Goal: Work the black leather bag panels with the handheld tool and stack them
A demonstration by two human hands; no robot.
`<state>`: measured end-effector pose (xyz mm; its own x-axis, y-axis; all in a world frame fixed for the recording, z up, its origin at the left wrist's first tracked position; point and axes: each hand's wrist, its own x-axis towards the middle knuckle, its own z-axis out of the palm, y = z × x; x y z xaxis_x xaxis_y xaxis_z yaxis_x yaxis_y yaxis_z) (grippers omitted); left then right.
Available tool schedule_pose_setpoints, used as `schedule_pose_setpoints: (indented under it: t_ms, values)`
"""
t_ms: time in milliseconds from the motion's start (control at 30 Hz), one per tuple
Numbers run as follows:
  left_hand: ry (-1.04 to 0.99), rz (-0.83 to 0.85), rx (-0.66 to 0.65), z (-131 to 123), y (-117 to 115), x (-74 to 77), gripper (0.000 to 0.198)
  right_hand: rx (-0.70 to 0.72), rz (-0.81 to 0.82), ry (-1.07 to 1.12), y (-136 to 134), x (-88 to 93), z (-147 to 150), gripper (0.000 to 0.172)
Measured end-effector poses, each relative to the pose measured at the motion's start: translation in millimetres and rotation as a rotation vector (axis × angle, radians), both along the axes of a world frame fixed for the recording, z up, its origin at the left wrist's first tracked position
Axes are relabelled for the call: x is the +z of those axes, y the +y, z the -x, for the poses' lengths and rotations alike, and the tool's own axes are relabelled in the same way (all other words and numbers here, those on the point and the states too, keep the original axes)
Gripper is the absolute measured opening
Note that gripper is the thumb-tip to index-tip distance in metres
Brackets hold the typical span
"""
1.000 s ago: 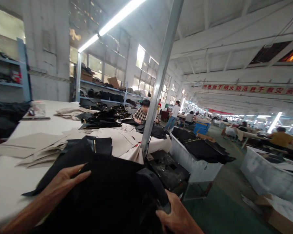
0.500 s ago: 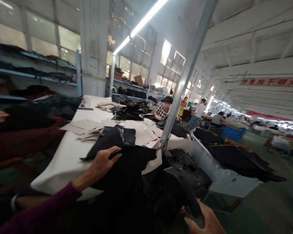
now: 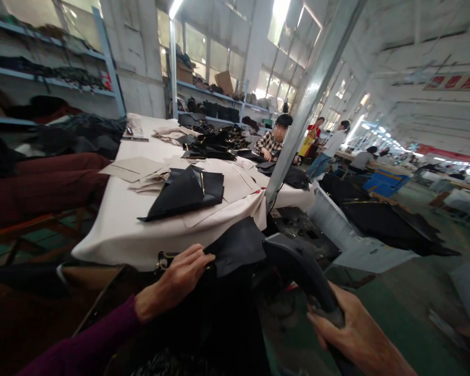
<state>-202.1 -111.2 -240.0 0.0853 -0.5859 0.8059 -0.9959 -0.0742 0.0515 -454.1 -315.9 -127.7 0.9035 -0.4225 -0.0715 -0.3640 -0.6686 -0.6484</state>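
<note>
My left hand (image 3: pixel 180 277), in a purple sleeve, pinches the left edge of a black fabric piece (image 3: pixel 237 248) in front of the table. My right hand (image 3: pixel 347 318) is wrapped round the handle of a black handheld tool (image 3: pixel 297 266), whose head lies beside the right edge of that piece. Dark material hangs below my left hand. On the white-covered table (image 3: pixel 129 240), a stack of black pieces (image 3: pixel 188 193) with a gold zipper lies near the front, next to beige sheets (image 3: pixel 135 169).
A metal post (image 3: pixel 313 99) rises at the table's right corner. Right of it stands a pale bin (image 3: pixel 360 256) holding black material (image 3: pixel 391 224). A person in a checked shirt (image 3: pixel 268 143) sits behind the table. Maroon fabric (image 3: pixel 50 180) lies at the left.
The view has tilted down. The black piece in my left hand has come off the stack towards me, baring the table's front edge. The tool's head now stands beside it.
</note>
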Motion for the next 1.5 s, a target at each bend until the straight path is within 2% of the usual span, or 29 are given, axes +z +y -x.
schedule_pose_setpoints:
  t_ms: [100, 267, 400, 533, 633, 767, 900, 1033, 1233, 1367, 1500]
  values:
    - [-0.020, -0.014, -0.027, 0.0, 2.9, -5.3, 0.023, 0.042, -0.059, 0.009, 5.8, -4.2, -9.4, 0.010]
    - [0.022, -0.140, -0.085, 2.1, 7.2, -7.4, 0.031, 0.097, -0.085, 0.050, 14.3, -17.3, -26.6, 0.009]
    - [-0.038, -0.237, -0.106, 2.1, 9.3, -8.3, 0.031, 0.152, -0.116, 0.096, 12.8, -16.3, -33.8, 0.012]
    - [-0.126, -0.274, -0.119, -5.0, 7.0, -15.4, 0.031, 0.170, -0.064, 0.178, 6.0, -10.2, -28.6, 0.010]
    - [-0.159, -0.282, -0.134, -10.1, 2.0, -18.9, 0.030, 0.203, -0.003, 0.259, 5.5, -12.0, -24.7, 0.012]
    - [-0.150, -0.261, -0.171, -12.7, -4.0, -14.0, 0.027, 0.300, 0.011, 0.283, 11.4, -22.1, -27.4, 0.012]
    - [-0.133, -0.275, -0.197, -13.6, -4.6, -6.0, 0.027, 0.355, 0.021, 0.317, 14.4, -27.7, -28.8, 0.023]
    - [-0.194, -0.286, -0.177, -17.5, -2.4, -7.9, 0.024, 0.328, -0.024, 0.371, 12.3, -25.8, -20.2, 0.036]
    - [-0.242, -0.349, -0.140, -22.4, -2.1, -20.1, 0.022, 0.333, 0.023, 0.380, 9.5, -21.2, -16.5, 0.029]
    - [-0.266, -0.359, -0.143, -19.3, -5.2, -17.0, 0.021, 0.388, 0.056, 0.348, 12.0, -23.4, -27.8, 0.019]
    - [-0.273, -0.410, -0.123, -18.4, -7.7, -14.8, 0.023, 0.429, 0.045, 0.379, 21.3, -27.7, -35.3, 0.026]
